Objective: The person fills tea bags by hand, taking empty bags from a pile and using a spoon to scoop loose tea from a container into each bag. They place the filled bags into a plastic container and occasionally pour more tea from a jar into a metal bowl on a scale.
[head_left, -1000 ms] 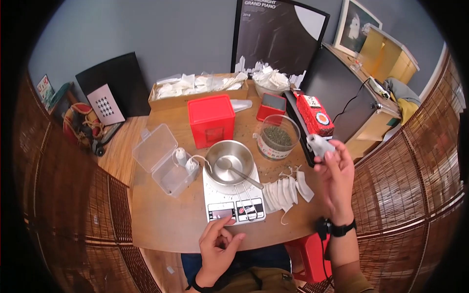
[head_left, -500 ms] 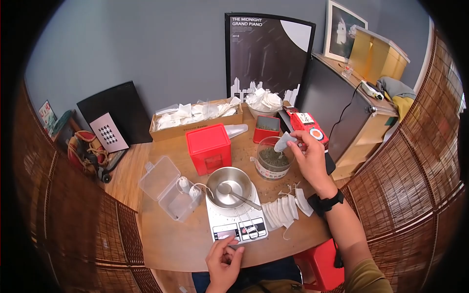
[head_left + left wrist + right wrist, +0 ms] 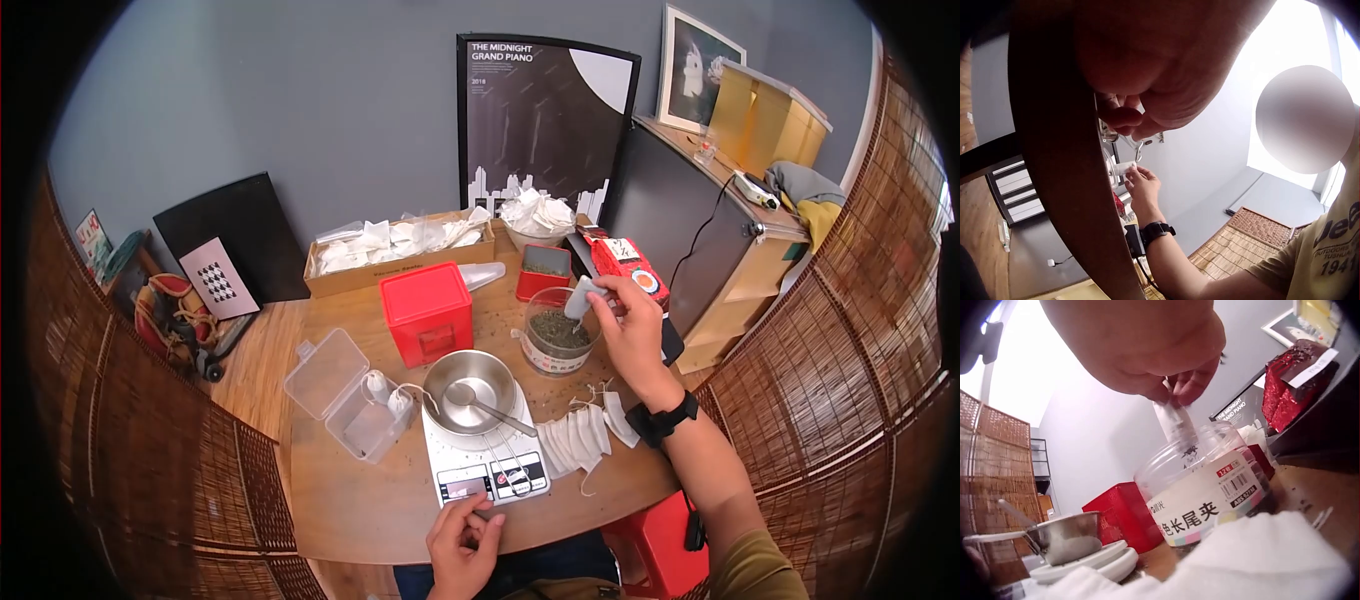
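Note:
My right hand (image 3: 634, 335) pinches a small white cloth pouch (image 3: 580, 298) and holds it upside down over a clear round plastic tub (image 3: 553, 363) of dried green leaf. In the right wrist view, dark bits drop from the mouth of the pouch (image 3: 1174, 422) inside the tub's rim. My left hand (image 3: 463, 552), fingers loosely curled, is at the front of the white kitchen scale (image 3: 440, 440), fingertips by its display. A steel pan (image 3: 440, 385) with a spoon (image 3: 500, 413) in it stands on the scale. Right of the scale lies a row of filled white pouches (image 3: 575, 440).
A clear hinged box (image 3: 365, 430) with two tied pouches stands left of the scale. Behind are a red canister (image 3: 425, 315), a small red tin (image 3: 545, 285), a carton of white pouches (image 3: 400, 265) and a heaped bowl (image 3: 535, 235). A red foil pack (image 3: 625, 255) lies back right.
My right hand has carried the pouch from the right side to over the tub and tipped it mouth down. My left hand has stayed by the scale.

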Motion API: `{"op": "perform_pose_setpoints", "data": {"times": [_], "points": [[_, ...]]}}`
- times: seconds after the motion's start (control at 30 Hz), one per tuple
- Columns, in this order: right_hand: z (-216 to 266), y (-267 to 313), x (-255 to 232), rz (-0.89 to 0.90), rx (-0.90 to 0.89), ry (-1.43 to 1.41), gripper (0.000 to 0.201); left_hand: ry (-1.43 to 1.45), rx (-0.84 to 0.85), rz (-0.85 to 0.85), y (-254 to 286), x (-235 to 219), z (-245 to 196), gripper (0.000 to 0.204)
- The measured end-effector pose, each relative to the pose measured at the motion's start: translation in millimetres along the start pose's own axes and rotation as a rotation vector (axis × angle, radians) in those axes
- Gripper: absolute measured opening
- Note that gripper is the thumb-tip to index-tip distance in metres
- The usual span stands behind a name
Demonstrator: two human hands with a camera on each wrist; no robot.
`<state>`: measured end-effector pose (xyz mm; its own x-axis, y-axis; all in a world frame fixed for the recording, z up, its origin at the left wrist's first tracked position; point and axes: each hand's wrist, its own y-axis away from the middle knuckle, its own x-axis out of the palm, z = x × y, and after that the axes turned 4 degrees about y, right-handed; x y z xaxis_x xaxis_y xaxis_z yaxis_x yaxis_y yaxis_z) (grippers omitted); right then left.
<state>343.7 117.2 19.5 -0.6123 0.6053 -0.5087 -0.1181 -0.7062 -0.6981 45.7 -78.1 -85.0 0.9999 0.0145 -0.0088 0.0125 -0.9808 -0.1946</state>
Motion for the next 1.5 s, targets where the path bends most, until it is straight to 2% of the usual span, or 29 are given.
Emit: {"op": "perform_pose_setpoints", "data": {"times": [0.03, 0.23, 0.37, 0.43, 0.47, 0.53, 0.57, 0.63, 0.77, 0.83, 0.9, 1.1, 1.2, 1.3, 1.37, 1.43, 1.5], "points": [[3.9, -1.2, 1.4, -0.099, -0.02, 0.004, 0.018, 0.002, 0.003, -0.003, -1.2, 0.2, -1.7, 0.034], [-1.2, -1.5, 0.8, -0.024, -0.025, 0.008, 0.019, -0.019, 0.029, 0.011, -1.6, -1.4, -3.9, 0.035], [-2.1, 0.3, 4.6, -0.074, 0.001, -0.011, 0.019, -0.021, 0.038, 0.024, -2.4, -1.9, -7.6, 0.035], [-7.9, 0.5, 4.0, 0.069, 0.021, -0.021, 0.018, -0.033, 0.04, 0.02, -1.2, -2.0, -8.5, 0.035], [-5.5, 3.2, 4.3, 0.069, 0.024, -0.021, 0.018, -0.036, 0.05, 0.018, -0.8, -1.5, -8.8, 0.035], [3.2, 2.1, 7.1, -0.07, 0.033, -0.033, 0.018, -0.036, 0.069, 0.01, -2.9, -0.9, -8.0, 0.036], [1.9, 1.8, 9.2, -0.066, 0.03, -0.037, 0.018, -0.035, 0.057, 0.012, -1.8, -1.3, -7.9, 0.036], [-4.8, 4.6, 10.6, 0.022, 0.119, -0.052, 0.019, -0.035, 0.042, 0.021, -0.2, -2.1, -8.9, 0.036], [-9.1, 6.4, 10.1, 0.047, 0.061, -0.04, 0.019, -0.055, 0.083, 0.019, -1.3, -1.0, -9.1, 0.035], [-10.5, 5.3, 8.0, 0.238, 0.119, 0.0, 0.021, -0.056, 0.086, 0.02, -1.6, -0.5, -8.7, 0.035], [-4.3, 4.1, 5.6, 0.234, 0.082, -0.004, 0.022, -0.067, 0.085, 0.021, -1.7, -0.9, -8.7, 0.033], [-3.7, 3.6, 8.0, 0.193, 0.127, -0.049, 0.019, -0.083, 0.101, 0.014, -2.5, -0.2, -14.6, 0.029], [-2.8, 2.2, 6.5, 0.232, 0.12, -0.017, 0.016, -0.088, 0.094, 0.016, -2.9, -0.1, -16.7, 0.029], [2.6, 1.6, 6.8, 0.143, 0.108, -0.02, 0.013, -0.095, 0.09, 0.025, -3.0, -1.5, -17.5, 0.03], [4.9, 0.2, 7.8, -0.015, 0.07, -0.024, 0.011, -0.09, 0.107, 0.014, -2.9, -0.5, -15.3, 0.03], [3.1, 0.4, 6.3, 0.055, 0.039, -0.017, 0.011, -0.086, 0.119, 0.009, -1.5, 0.0, -15.6, 0.03], [9.7, 0.8, 6.9, -0.114, 0.104, -0.056, 0.014, -0.095, 0.124, 0.012, -2.6, 0.4, -17.4, 0.03]]}}
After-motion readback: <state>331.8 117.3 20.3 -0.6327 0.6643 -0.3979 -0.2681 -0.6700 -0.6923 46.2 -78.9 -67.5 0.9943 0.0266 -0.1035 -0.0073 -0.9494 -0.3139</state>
